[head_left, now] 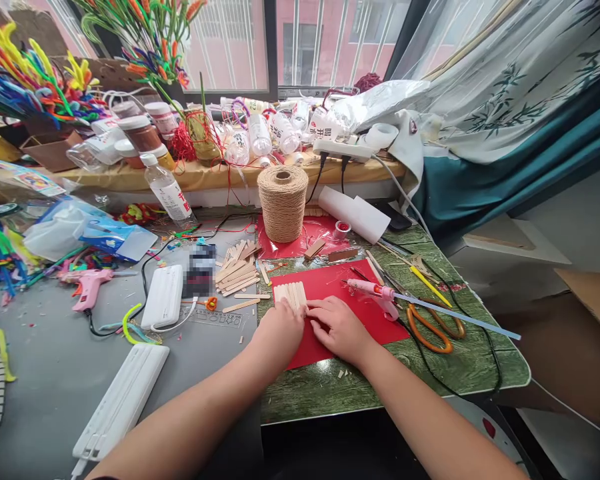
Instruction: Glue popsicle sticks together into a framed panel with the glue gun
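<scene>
— Wooden craft sticks (291, 293), a small flat row side by side, lie on the red sheet (350, 313) at approx 12 o'clock from your hands. See them?

— Yep. What are your hands doing w/ them?

— Your left hand (279, 331) sits knuckles-up at the near end of the row, fingers curled down onto the sticks; can't tell if it's pinching one or just pressing. Your right hand (341, 328) lies flat on the red sheet just beside the row, fingers stretched toward 9 o'clock, tips touching the sticks' near edge.

— And around you?

— Pink glue gun (375, 291) at 2 o'clock from your right hand, lying on the red sheet's edge, w/ a pale blue stick (460, 318) running off toward 3 o'clock. Orange-handled scissors (433, 330) at 3 o'clock, on the green table (480, 360). Loose pile of sticks (237, 270) at 11 o'clock. Twine spool (283, 202) upright at 12 o'clock, well beyond the row. Second pink glue gun (87, 288) far off at 9 o'clock on the grey surface, near a white power strip (163, 297).
</scene>
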A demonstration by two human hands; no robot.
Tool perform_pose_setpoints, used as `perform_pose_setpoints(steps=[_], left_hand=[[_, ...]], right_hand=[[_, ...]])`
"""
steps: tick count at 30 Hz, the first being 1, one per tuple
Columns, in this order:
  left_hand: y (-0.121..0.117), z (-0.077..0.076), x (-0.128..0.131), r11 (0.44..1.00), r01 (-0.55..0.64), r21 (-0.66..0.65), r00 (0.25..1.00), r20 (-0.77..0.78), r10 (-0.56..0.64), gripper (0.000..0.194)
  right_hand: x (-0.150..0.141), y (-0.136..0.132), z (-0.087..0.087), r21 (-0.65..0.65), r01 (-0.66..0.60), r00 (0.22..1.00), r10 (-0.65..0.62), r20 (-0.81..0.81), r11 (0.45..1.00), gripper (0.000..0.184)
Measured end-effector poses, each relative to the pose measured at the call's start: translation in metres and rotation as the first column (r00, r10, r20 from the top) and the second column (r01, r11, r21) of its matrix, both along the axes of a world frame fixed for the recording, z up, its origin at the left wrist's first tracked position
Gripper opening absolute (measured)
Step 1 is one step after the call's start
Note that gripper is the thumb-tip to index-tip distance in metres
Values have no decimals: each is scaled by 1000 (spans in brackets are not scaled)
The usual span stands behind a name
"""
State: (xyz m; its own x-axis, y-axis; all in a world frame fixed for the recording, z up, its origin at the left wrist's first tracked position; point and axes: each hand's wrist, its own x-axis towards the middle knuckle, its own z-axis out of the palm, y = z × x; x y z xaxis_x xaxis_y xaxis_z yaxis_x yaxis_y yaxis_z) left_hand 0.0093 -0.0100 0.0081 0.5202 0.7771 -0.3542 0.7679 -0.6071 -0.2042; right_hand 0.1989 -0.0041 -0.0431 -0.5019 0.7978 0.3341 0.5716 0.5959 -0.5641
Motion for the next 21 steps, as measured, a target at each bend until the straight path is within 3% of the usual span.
perform_pose_setpoints(steps=[6, 9, 12, 15, 21], left_hand=[[-2, 1, -1, 1000, 15, 22, 999, 42, -16, 56], [-2, -3, -3, 999, -10, 42, 996, 91, 6, 54], [-2, -10, -4, 999, -26, 43, 995, 98, 22, 54], [-2, -15, -5, 999, -14, 49, 994, 105, 9, 52], [-2, -11, -5, 998, 12, 57, 990, 140, -20, 47]], right_hand=[[-2, 7, 4, -94, 11, 994, -21, -107, 995, 24], [-4, 6, 4, -73, 21, 998, -25, -60, 997, 31], [-5, 4, -1, -23, 32, 999, -31, 44, 999, 49], [-6, 5, -7, -26, -52, 990, 55, 133, 998, 68], [-10, 10, -11, -74, -100, 983, 110, 150, 992, 62]])
